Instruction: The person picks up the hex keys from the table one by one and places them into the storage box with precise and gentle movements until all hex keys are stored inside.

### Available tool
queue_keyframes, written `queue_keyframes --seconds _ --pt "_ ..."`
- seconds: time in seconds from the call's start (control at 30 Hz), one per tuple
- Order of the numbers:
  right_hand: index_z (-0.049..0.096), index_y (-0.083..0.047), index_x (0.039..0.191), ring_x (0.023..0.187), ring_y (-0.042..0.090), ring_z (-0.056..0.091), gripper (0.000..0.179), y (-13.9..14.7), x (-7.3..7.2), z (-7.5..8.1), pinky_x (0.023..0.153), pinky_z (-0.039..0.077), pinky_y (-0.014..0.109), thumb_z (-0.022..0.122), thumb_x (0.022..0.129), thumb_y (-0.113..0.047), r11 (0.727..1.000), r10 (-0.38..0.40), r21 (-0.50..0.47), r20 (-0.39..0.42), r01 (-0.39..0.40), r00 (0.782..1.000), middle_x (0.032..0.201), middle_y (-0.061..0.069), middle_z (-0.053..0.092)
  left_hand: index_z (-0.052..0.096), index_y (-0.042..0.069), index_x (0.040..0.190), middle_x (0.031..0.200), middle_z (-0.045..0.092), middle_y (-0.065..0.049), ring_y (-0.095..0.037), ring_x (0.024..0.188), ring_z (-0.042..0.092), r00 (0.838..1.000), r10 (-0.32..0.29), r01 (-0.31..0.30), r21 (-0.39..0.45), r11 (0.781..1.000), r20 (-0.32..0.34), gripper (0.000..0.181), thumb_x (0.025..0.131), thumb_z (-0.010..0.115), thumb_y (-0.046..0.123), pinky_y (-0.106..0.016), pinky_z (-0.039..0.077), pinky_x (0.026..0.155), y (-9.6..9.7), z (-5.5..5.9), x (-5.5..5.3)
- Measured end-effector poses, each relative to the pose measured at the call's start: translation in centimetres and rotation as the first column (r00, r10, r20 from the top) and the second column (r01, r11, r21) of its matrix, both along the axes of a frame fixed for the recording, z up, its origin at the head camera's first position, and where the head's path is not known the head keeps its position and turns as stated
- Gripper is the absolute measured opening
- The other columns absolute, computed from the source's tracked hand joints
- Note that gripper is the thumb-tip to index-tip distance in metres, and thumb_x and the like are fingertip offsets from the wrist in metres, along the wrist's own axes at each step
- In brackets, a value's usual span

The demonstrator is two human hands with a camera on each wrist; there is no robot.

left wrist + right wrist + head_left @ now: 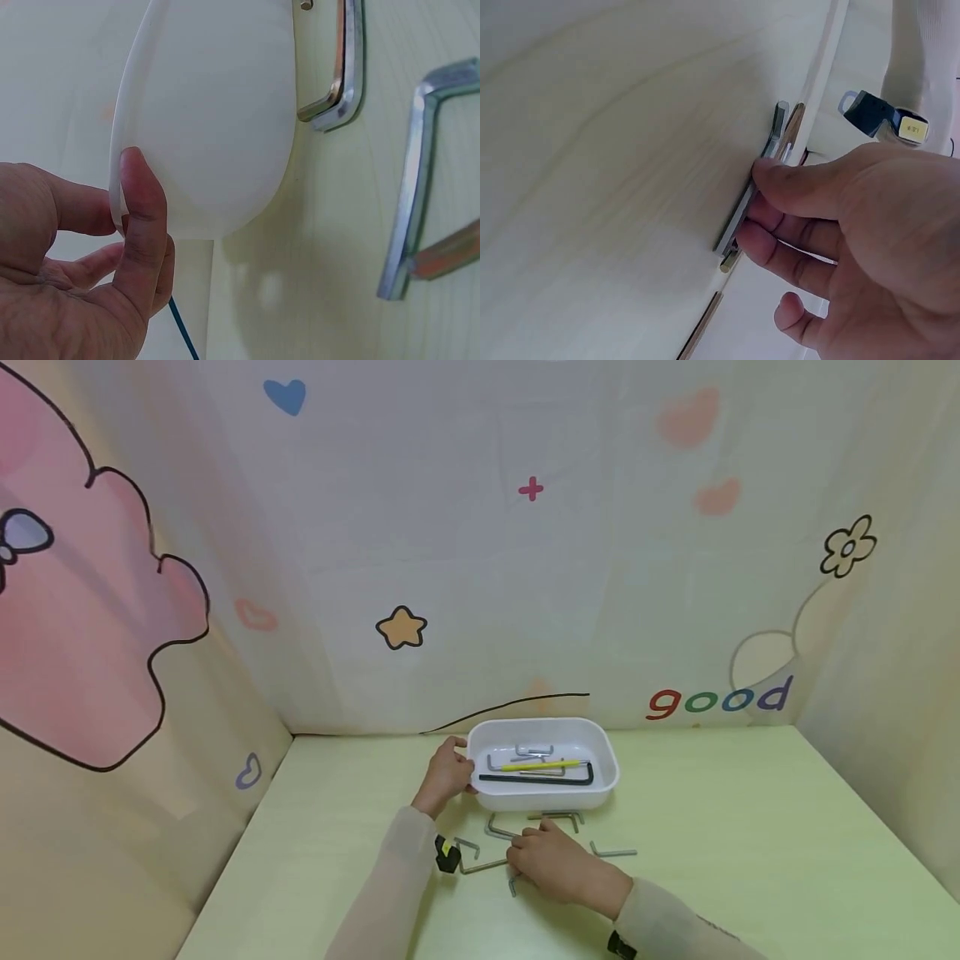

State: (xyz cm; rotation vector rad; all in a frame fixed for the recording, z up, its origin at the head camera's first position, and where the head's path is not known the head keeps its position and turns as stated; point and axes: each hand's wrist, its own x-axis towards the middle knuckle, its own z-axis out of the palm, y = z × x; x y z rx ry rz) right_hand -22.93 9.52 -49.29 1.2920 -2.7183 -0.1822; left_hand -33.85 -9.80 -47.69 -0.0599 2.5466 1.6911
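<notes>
Pale tabletop [720, 860]; hex key [739, 214] pinched at tips of right grip [870, 217].

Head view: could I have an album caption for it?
Left hand grips a white tray holding hex keys; right hand is among loose keys on the table.

Head view: bright, diffuse, even light; greenish cast on desk [712, 843]; faint soft shadow beside left hand [444, 775]. Left wrist view: dimmer; soft-edged shadow right of that hand, glints on hex key [413, 187] farther right. Right wrist view: dim, greyish; broad diffuse shadow left of right hand [874, 225], paler brightness above it.
</notes>
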Motion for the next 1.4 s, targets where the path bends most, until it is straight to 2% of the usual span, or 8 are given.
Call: queue_keyframes --seconds 0.1,0.3,0.43,0.63,0.83,1.03,1.4 --pt "0.065 -0.020 0.090 0.081 0.009 0.055 0.008 -0.2 0.0 -0.1 0.066 0.033 0.023 0.065 0.092 -0.028 0.998 0.008 0.058 -0.063 -0.004 0.998 0.083 -0.010 0.061 0.044 -0.001 0.136 0.097 0.055 -0.016 -0.017 0.061 0.059 1.000 0.000 0.000 0.004 1.000 -0.004 0.042 0.094 0.051 0.001 -0.041 0.065 0.066 0.0 0.1 0.1" --pt "0.066 -0.017 0.094 0.080 0.011 0.055 0.007 -0.4 0.2 -0.1 0.069 0.035 0.024 0.064 0.091 -0.023 0.992 0.006 0.124 -0.097 0.007 0.995 0.086 -0.007 0.062 0.044 -0.002 0.136 0.094 0.054 -0.014 -0.016 0.060 0.058 1.000 -0.006 0.006 0.007 1.000 -0.009 0.042 0.094 0.051 0.000 -0.043 0.065 0.067 0.1 0.2 0.3" --pt "0.065 -0.016 0.094 0.080 0.012 0.055 0.006 -0.3 0.4 0.2 0.068 0.035 0.025 0.065 0.089 -0.021 0.991 0.013 0.133 -0.118 0.003 0.993 0.086 -0.006 0.061 0.044 -0.002 0.136 0.094 0.054 -0.015 -0.016 0.061 0.057 1.000 -0.001 0.001 0.007 1.000 -0.010 0.042 0.094 0.051 0.000 -0.042 0.065 0.067 0.0 0.2 0.3" --pt "0.062 -0.016 0.094 0.081 0.012 0.053 0.007 0.1 0.6 0.2 0.067 0.034 0.025 0.065 0.089 -0.019 0.994 -0.003 0.111 -0.097 0.013 0.995 0.088 -0.005 0.060 0.043 -0.001 0.137 0.097 0.055 -0.016 -0.016 0.062 0.057 1.000 -0.011 0.011 0.001 1.000 0.009 0.043 0.095 0.051 0.002 -0.041 0.065 0.068 0.1 -0.1 0.2" --pt "0.059 -0.016 0.095 0.081 0.013 0.052 0.005 0.3 0.8 0.5 0.066 0.032 0.024 0.062 0.091 -0.015 0.998 0.016 0.064 -0.118 -0.009 0.993 0.089 -0.004 0.057 0.042 -0.001 0.138 0.100 0.057 -0.018 -0.019 0.064 0.060 1.000 -0.024 0.024 0.013 1.000 -0.004 0.043 0.096 0.050 0.002 -0.043 0.065 0.070 0.0 -0.3 0.0" --pt "0.060 -0.015 0.099 0.085 0.014 0.054 0.014 0.5 0.9 1.1 0.069 0.039 0.025 0.067 0.086 -0.014 0.998 0.005 0.064 -0.103 0.002 0.995 0.095 -0.002 0.061 0.041 -0.001 0.139 0.102 0.058 -0.021 -0.019 0.064 0.060 0.999 -0.034 0.034 0.011 0.999 -0.009 0.043 0.097 0.049 0.002 -0.042 0.065 0.069 0.0 -0.2 0.0" --pt "0.060 -0.016 0.097 0.090 0.015 0.057 0.016 1.2 0.8 2.6 0.069 0.039 0.026 0.070 0.085 -0.011 0.999 -0.024 0.032 -0.072 0.026 0.997 0.094 -0.002 0.061 0.042 0.001 0.138 0.099 0.055 -0.015 -0.017 0.064 0.058 1.000 -0.014 0.014 0.018 1.000 0.006 0.042 0.097 0.050 0.004 -0.041 0.065 0.068 -0.1 0.0 0.0"
